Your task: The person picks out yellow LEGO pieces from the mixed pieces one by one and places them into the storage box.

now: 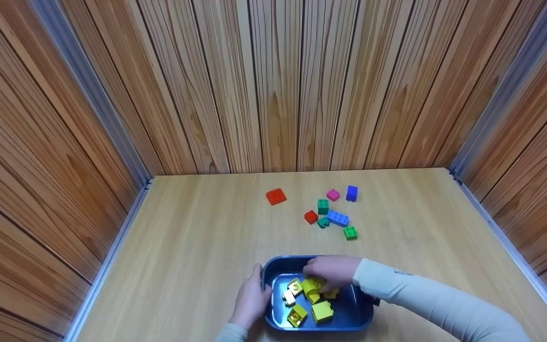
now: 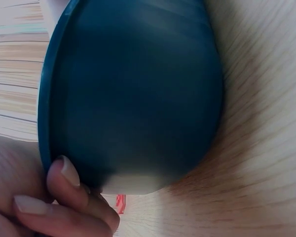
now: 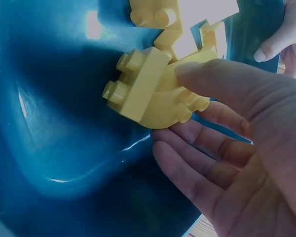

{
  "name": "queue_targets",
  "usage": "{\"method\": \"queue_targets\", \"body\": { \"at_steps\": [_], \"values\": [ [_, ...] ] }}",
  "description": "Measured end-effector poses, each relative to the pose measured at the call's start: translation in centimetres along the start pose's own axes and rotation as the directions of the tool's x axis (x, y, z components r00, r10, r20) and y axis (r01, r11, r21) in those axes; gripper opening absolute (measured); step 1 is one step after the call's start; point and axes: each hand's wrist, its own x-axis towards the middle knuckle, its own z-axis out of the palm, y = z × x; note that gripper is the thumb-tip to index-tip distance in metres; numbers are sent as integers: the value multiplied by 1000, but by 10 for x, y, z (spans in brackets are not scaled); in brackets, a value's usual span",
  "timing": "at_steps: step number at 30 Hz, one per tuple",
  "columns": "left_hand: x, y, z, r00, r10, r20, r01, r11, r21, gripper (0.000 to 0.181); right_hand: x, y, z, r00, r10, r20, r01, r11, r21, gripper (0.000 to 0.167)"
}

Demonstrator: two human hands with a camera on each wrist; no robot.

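Observation:
A dark blue plastic tub (image 1: 352,311) holds several yellow toy building bricks (image 1: 322,312) on its floor. My left hand (image 1: 250,298) grips the tub's left wall, its fingers around the rim in the left wrist view. Inside the tub is my right hand (image 1: 332,270), reaching in over the far right side. In the right wrist view, its thumb and fingers pinch a curved yellow brick (image 3: 170,106) with studs. Another yellow brick (image 3: 144,89) with studs lies against that one. Part of the held brick is hidden behind the thumb.
Beyond the tub lie loose bricks: a flat red brick (image 1: 276,196), a small red one (image 1: 311,217), a long blue one (image 1: 337,218), a dark blue one (image 1: 352,193), a pink one (image 1: 333,194) and several green ones (image 1: 350,232). Wood-panelled walls (image 1: 278,95) enclose the table.

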Motion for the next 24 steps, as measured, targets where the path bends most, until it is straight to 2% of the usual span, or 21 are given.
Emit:
{"method": "queue_targets", "body": {
  "at_steps": [2,3,9,11,16,21,24],
  "values": [
    [0,0,0,1000,19,-12,-19,1000,10,38,-1,0,0,1000,-4,-7,4,1000,4,41],
    [0,0,0,1000,8,-6,-8,1000,6,39,-2,0,-1,1000,-2,-10,3,1000,10,42],
    [5,3,0,993,-106,50,107,994,-30,55,-4,3,-2,1000,11,-16,-10,999,39,41],
    [6,2,1,991,-125,56,127,991,-34,58,-5,3,-3,1000,14,-16,-13,999,47,40],
    [6,1,0,994,-105,35,106,994,-19,53,-6,3,-6,1000,24,-15,-22,997,76,39],
    [6,0,-3,992,-117,57,118,993,-15,41,-8,4,-8,999,30,-24,-28,997,78,38],
    [7,-1,-5,993,-105,61,106,994,-7,30,-9,5,-9,999,36,-28,-33,996,81,37]
  ]
}}
